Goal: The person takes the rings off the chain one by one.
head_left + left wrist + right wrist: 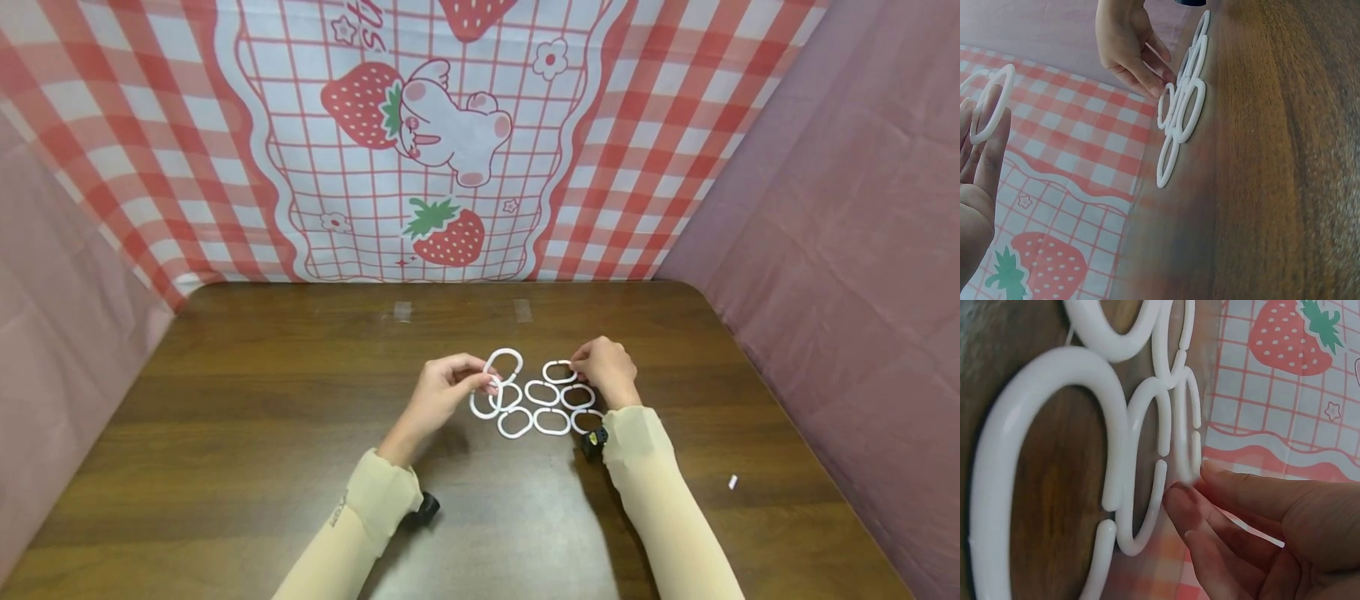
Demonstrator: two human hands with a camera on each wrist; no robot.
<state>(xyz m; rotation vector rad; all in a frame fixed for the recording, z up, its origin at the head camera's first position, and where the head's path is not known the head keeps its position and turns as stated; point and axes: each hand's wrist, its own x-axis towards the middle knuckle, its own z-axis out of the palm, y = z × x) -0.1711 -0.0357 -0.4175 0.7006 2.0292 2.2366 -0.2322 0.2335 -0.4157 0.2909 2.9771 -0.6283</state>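
My left hand (441, 390) holds two white oval rings above the table, pinching them between thumb and fingers; one held ring (504, 351) points away from me, the other hangs nearer. In the left wrist view a held ring (1005, 100) stands by the fingers. My right hand (611, 371) pinches the right end of a white ring (557, 362) at the back of a group lying on the table. Each ring has a small gap in one side, plain on the near ring (997, 462) in the right wrist view. More rings (552, 432) lie in rows, edges touching or close.
The brown wooden table (225, 433) runs up to a red-and-white strawberry cloth (630, 183). Pink cloth (847, 275) hangs at the sides. Two pieces of clear tape (402, 312) sit near the back edge. A small whitish piece (732, 482) lies to the right.
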